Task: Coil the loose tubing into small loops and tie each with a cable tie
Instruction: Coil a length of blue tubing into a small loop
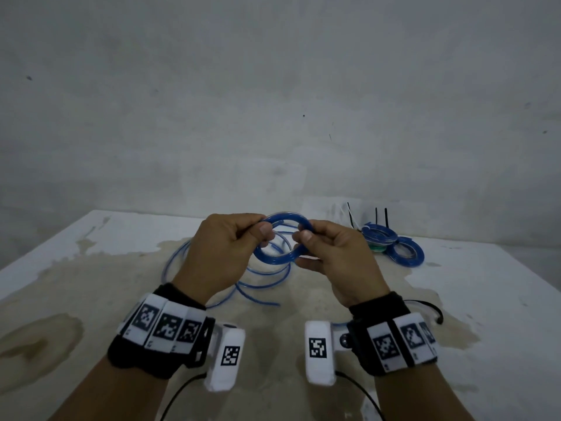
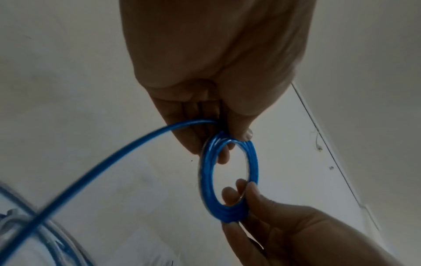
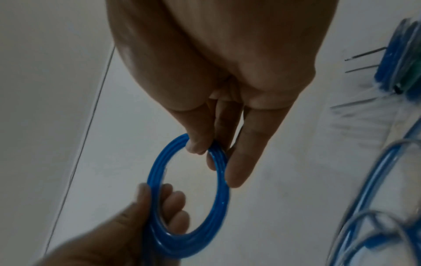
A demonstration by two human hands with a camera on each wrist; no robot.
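Both hands hold a small coil of blue tubing above the table. My left hand pinches the coil's left side between thumb and fingers. My right hand pinches its right side. In the left wrist view the blue coil has several turns, and a loose tail runs from my left fingers down to the table. The right wrist view shows the same coil with a hand at each end. More loose tubing lies on the table under the hands.
Tied blue coils with black and white cable tie ends sticking up sit at the table's back right. The white table is stained with a brownish patch. A grey wall stands behind it.
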